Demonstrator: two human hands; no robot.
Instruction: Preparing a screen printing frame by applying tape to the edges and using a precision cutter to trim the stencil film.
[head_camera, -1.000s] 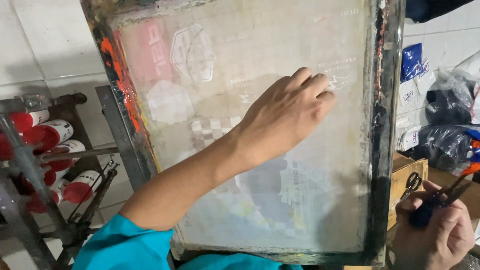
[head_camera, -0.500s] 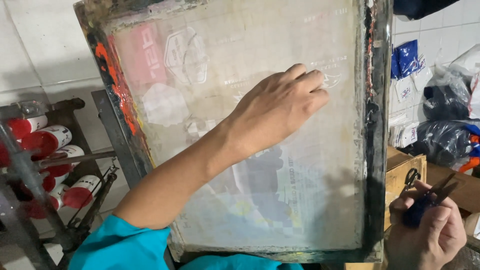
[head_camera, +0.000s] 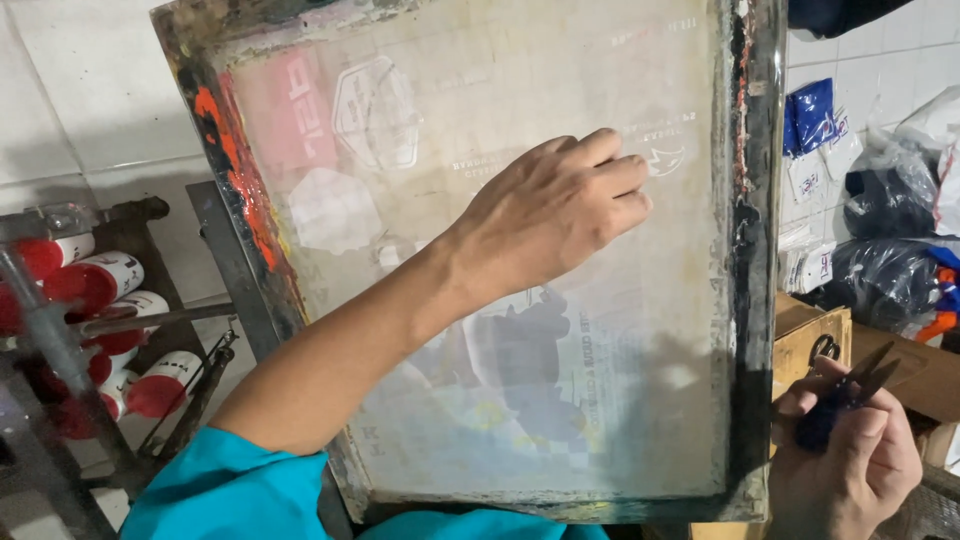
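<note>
White wall tiles (head_camera: 80, 90) backed a stained printing screen (head_camera: 500, 280) standing upright. The left hand (head_camera: 555, 215) lay on its mesh, fingers (head_camera: 610, 150) loosely curled, gripping nothing. Lower right, the right hand (head_camera: 850, 460) clasped blue-handled scissors (head_camera: 840, 400) beside a cardboard box (head_camera: 810, 335).

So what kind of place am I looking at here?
Most likely a small screen-printing workshop. The left hand presses on the mesh of a large ink-stained printing screen, red-capped ink bottles lie stacked on a metal rack, and the right hand holds small scissors near a cardboard box.
</note>
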